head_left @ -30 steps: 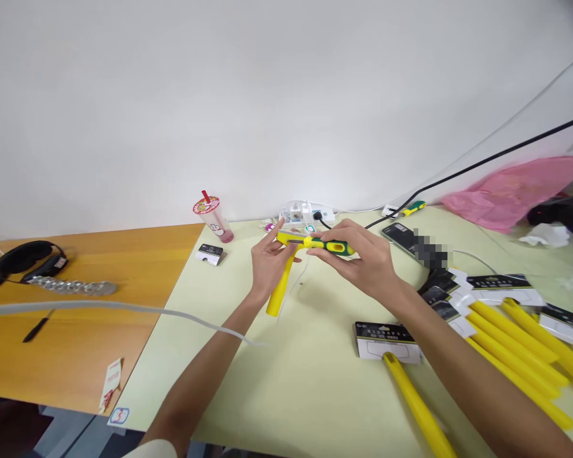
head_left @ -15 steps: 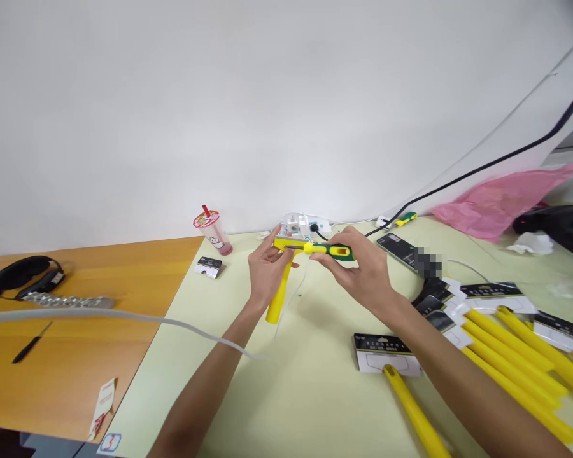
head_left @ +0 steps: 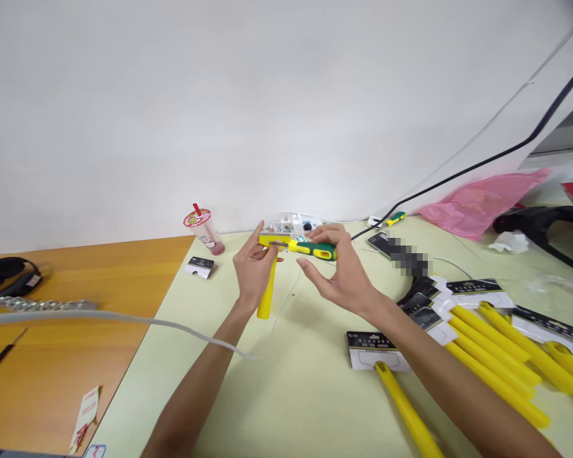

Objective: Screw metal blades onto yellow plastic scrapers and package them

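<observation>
My left hand (head_left: pixel 255 267) is closed around the head of a yellow T-shaped tool (head_left: pixel 266 296), whose round handle points down toward the table. A screwdriver (head_left: pixel 315 249) with a green and yellow grip lies sideways, its metal shaft reaching to the tool's head beside my left thumb. The exact spot where the tip meets the head is too small to make out. On the screwdriver's grip are the fingers of my right hand (head_left: pixel 341 270), curled over its far side, while the thumb stands away from it.
Several yellow handles (head_left: pixel 496 356) and black-and-white packages (head_left: pixel 480 292) lie at the right. A single packaged yellow-handled tool (head_left: pixel 405 407) is nearer me. Behind stand a drink cup (head_left: pixel 205 232) and a power strip (head_left: pixel 286 224). A grey cable (head_left: pixel 172 324) crosses over my left forearm.
The view has shifted a little to the right. My right thumb has come away from the screwdriver's grip, with the other fingers now extended further over it. My left hand keeps its hold.
</observation>
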Action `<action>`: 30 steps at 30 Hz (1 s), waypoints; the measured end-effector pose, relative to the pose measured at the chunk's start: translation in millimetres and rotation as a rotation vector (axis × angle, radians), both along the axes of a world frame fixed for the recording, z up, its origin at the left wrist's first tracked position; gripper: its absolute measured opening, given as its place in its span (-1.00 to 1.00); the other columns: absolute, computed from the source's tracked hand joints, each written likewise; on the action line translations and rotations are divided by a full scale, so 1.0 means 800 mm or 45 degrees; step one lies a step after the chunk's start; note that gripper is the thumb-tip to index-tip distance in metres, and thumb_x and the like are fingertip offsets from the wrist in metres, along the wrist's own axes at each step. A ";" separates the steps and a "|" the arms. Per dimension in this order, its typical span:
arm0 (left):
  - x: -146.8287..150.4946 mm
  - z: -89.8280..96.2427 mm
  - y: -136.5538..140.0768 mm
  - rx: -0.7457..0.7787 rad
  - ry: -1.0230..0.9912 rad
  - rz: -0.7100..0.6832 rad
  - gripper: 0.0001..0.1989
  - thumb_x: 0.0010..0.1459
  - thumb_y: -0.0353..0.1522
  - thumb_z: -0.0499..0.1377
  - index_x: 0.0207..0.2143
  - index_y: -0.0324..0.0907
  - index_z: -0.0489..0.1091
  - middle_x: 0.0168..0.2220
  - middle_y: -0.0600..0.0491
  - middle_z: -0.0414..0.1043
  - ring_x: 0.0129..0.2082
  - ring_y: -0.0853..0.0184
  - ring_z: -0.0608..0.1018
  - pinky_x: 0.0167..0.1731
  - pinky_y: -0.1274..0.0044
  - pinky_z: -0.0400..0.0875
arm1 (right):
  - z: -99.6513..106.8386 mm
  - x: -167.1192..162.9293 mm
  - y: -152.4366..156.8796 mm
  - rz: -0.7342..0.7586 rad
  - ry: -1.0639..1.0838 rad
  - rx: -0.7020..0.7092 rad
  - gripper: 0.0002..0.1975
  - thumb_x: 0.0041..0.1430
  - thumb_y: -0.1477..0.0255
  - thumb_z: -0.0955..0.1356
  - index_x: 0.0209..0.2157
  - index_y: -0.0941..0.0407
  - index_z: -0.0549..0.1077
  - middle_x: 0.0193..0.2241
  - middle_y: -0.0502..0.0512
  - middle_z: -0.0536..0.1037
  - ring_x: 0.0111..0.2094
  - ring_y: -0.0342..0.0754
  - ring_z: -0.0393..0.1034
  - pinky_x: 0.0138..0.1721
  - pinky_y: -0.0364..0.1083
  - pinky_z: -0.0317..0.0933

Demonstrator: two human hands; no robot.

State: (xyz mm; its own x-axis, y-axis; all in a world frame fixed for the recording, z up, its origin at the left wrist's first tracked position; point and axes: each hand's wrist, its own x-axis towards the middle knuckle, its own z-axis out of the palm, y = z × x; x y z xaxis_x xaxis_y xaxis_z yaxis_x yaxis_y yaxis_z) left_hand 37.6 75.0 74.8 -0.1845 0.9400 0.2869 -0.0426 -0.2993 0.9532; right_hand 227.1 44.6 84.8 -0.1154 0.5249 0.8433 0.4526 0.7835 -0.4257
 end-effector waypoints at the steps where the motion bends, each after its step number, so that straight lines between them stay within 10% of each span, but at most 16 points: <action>1: -0.001 0.000 0.001 0.001 0.009 0.010 -0.22 0.14 -0.27 0.48 0.40 -0.07 0.42 0.01 0.03 0.70 -0.17 0.26 0.73 -0.19 0.38 0.76 | 0.001 0.000 0.000 0.074 -0.029 -0.017 -0.61 0.42 0.42 0.43 0.19 -0.02 0.31 0.12 0.31 0.51 0.20 0.20 0.47 0.12 0.27 0.51; 5: -0.001 0.000 0.001 0.005 0.045 0.022 -0.24 0.15 -0.27 0.46 0.39 -0.07 0.43 -0.02 0.04 0.71 -0.20 0.28 0.72 -0.19 0.40 0.76 | -0.003 -0.002 0.001 0.188 -0.062 0.138 -0.65 0.46 0.54 0.37 0.16 -0.09 0.36 0.04 0.21 0.61 0.10 0.12 0.58 0.02 0.21 0.58; 9: 0.002 -0.002 0.000 0.001 0.059 0.038 -0.25 0.15 -0.28 0.44 0.39 -0.10 0.44 -0.04 0.06 0.71 -0.24 0.35 0.69 -0.17 0.45 0.74 | -0.011 -0.009 0.001 -0.082 0.091 0.065 -0.79 0.39 0.41 0.50 -0.07 -0.01 0.42 -0.25 0.08 0.55 -0.22 0.05 0.59 -0.26 0.05 0.54; 15: 0.001 -0.003 0.001 0.013 0.091 0.077 -0.23 0.15 -0.30 0.44 0.41 -0.09 0.41 -0.26 0.14 0.67 -0.24 0.33 0.68 -0.17 0.45 0.74 | -0.007 -0.004 0.005 0.198 0.167 -0.123 -0.62 0.46 0.41 0.41 0.21 -0.06 0.30 0.21 0.27 0.47 0.29 0.15 0.44 0.16 0.23 0.52; 21: 0.002 -0.006 0.000 0.054 0.118 0.070 -0.26 0.17 -0.29 0.42 0.40 -0.09 0.43 -0.43 0.21 0.54 -0.37 0.42 0.57 -0.13 0.47 0.73 | -0.012 -0.008 0.002 -0.014 0.112 0.155 -0.72 0.33 0.47 0.53 -0.04 -0.02 0.44 -0.24 0.08 0.61 -0.22 0.06 0.59 -0.22 0.06 0.56; 27: 0.000 -0.008 0.003 0.081 0.106 0.084 -0.26 0.16 -0.28 0.42 0.39 -0.12 0.44 -0.40 0.20 0.54 -0.44 0.46 0.52 -0.24 0.49 0.72 | -0.006 -0.007 0.002 0.200 0.059 0.066 -0.51 0.40 0.53 0.44 0.25 -0.06 0.29 0.17 0.27 0.54 0.26 0.16 0.48 0.16 0.26 0.53; 30: 0.001 -0.007 0.002 0.073 0.108 0.067 -0.26 0.17 -0.28 0.41 0.40 -0.10 0.43 -0.39 0.21 0.55 -0.47 0.51 0.46 -0.24 0.51 0.72 | -0.010 -0.006 0.005 0.188 0.007 0.248 -0.55 0.39 0.58 0.45 0.18 -0.11 0.37 0.03 0.16 0.67 0.07 0.08 0.63 0.02 0.16 0.62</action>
State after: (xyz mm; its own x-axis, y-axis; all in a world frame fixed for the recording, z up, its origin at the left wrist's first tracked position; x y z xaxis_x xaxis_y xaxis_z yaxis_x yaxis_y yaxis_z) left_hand 38.7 76.3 69.6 -0.2062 0.9113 0.3563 0.0546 -0.3529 0.9341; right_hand 222.2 48.7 76.5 -0.1740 0.3297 0.9279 0.3254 0.9086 -0.2618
